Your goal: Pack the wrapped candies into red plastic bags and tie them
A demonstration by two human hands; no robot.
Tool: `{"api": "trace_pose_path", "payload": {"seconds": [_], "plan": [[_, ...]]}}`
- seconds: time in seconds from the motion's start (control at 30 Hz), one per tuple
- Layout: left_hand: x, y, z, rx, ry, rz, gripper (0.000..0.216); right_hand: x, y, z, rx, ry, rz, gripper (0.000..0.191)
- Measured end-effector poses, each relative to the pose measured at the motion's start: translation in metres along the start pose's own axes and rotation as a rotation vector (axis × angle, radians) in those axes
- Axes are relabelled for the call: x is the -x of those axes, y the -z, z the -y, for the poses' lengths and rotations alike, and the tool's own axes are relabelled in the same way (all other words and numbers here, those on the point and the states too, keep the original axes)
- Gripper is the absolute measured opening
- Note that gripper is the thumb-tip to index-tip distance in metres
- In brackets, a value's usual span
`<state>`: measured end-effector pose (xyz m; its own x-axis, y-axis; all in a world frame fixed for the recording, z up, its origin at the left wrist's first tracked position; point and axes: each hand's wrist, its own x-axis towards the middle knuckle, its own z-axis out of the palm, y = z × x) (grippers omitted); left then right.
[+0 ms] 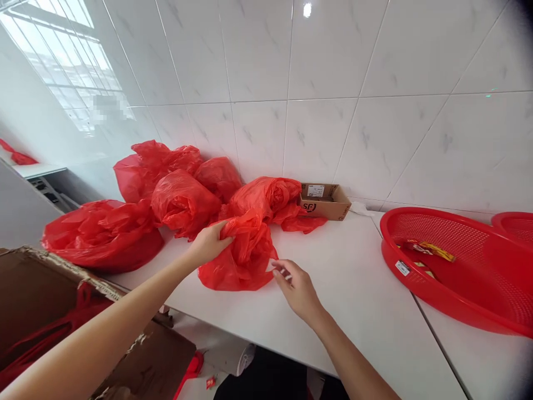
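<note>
A crumpled red plastic bag lies on the white table in front of me. My left hand is closed on the bag's upper left edge, fingers pinching the plastic. My right hand hovers just right of the bag, fingers partly curled and apart, touching or nearly touching its right edge; nothing shows in it.
Several more red plastic bags are piled against the tiled wall, with a full one at the left. A small cardboard box sits behind. A red mesh basket holding a snack packet stands right. An open carton sits lower left.
</note>
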<state>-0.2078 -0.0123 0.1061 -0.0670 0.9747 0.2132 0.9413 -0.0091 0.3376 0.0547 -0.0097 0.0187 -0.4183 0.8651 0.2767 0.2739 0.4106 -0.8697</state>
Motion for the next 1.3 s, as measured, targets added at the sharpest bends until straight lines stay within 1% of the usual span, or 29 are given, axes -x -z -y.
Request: {"api": "trace_pose_path", "payload": {"seconds": [0.07,0.13,0.17,0.2,0.27,0.33,0.37,0.43,0.53,0.6,0.67,0.73,0.77,0.8,0.87,0.9,0.97,1.03,1.1,1.13,1.2,1.23,1.3], "plan": [[0.005,0.001,-0.004,0.035,-0.019,0.013,0.045,-0.022,-0.018,-0.002,0.016,0.046,-0.076,0.041],[0.01,-0.003,-0.008,0.025,-0.021,-0.002,0.048,-0.041,-0.033,-0.009,0.051,0.007,-0.103,0.059],[0.013,-0.006,-0.01,0.005,-0.015,-0.021,0.052,-0.047,-0.039,-0.013,0.059,-0.028,-0.091,0.062],[0.015,-0.011,-0.012,-0.026,-0.007,-0.039,0.057,-0.052,-0.044,-0.017,0.058,-0.061,-0.068,0.059],[0.018,-0.023,-0.014,-0.109,0.001,-0.051,0.07,-0.055,-0.048,-0.023,0.038,-0.091,-0.021,0.039],[0.019,-0.033,-0.016,-0.185,-0.012,-0.024,0.075,-0.052,-0.043,-0.026,0.02,-0.08,0.004,0.019],[0.018,-0.037,-0.016,-0.213,-0.021,-0.007,0.074,-0.048,-0.036,-0.027,0.014,-0.074,0.005,0.014],[0.013,-0.041,-0.015,-0.243,-0.027,0.015,0.066,-0.04,-0.017,-0.028,0.013,-0.075,-0.021,0.012],[0.005,-0.04,-0.015,-0.258,-0.025,0.024,0.057,-0.033,0.012,-0.028,0.03,-0.122,-0.09,0.016],[0.002,-0.039,-0.018,-0.262,-0.035,0.028,0.055,-0.033,0.018,-0.027,0.033,-0.149,-0.105,0.018],[0.002,-0.038,-0.022,-0.271,-0.05,0.028,0.055,-0.039,0.01,-0.026,0.014,-0.175,-0.101,0.025],[0.003,-0.039,-0.027,-0.289,-0.059,0.026,0.054,-0.048,-0.008,-0.027,-0.028,-0.212,-0.103,0.044],[0.005,-0.04,-0.028,-0.302,-0.061,0.024,0.054,-0.053,-0.017,-0.028,-0.057,-0.233,-0.106,0.048],[0.006,-0.041,-0.029,-0.316,-0.061,0.021,0.054,-0.057,-0.025,-0.03,-0.094,-0.251,-0.11,0.044],[0.006,-0.043,-0.026,-0.352,-0.056,0.017,0.053,-0.062,-0.03,-0.035,-0.188,-0.277,-0.115,0.026],[0.006,-0.043,-0.023,-0.371,-0.05,0.014,0.052,-0.062,-0.027,-0.039,-0.242,-0.289,-0.124,0.022],[0.004,-0.044,-0.014,-0.406,-0.027,0.008,0.051,-0.059,-0.007,-0.048,-0.353,-0.321,-0.17,0.025],[0.001,-0.043,-0.006,-0.432,0.0,0.0,0.05,-0.049,0.026,-0.055,-0.458,-0.36,-0.248,0.03],[0.0,-0.039,-0.007,-0.447,0.019,-0.01,0.053,-0.032,0.06,-0.06,-0.544,-0.39,-0.313,0.031],[0.0,-0.036,-0.014,-0.451,0.018,-0.016,0.056,-0.022,0.075,-0.061,-0.577,-0.399,-0.33,0.03],[0.002,-0.028,-0.037,-0.448,-0.022,-0.055,0.065,0.0,0.095,-0.06,-0.619,-0.406,-0.348,0.029],[0.004,-0.023,-0.054,-0.429,-0.068,-0.087,0.069,0.01,0.1,-0.057,-0.631,-0.403,-0.357,0.028],[0.008,-0.017,-0.092,-0.323,-0.186,-0.153,0.066,0.026,0.102,-0.05,-0.641,-0.385,-0.38,0.026]]}}
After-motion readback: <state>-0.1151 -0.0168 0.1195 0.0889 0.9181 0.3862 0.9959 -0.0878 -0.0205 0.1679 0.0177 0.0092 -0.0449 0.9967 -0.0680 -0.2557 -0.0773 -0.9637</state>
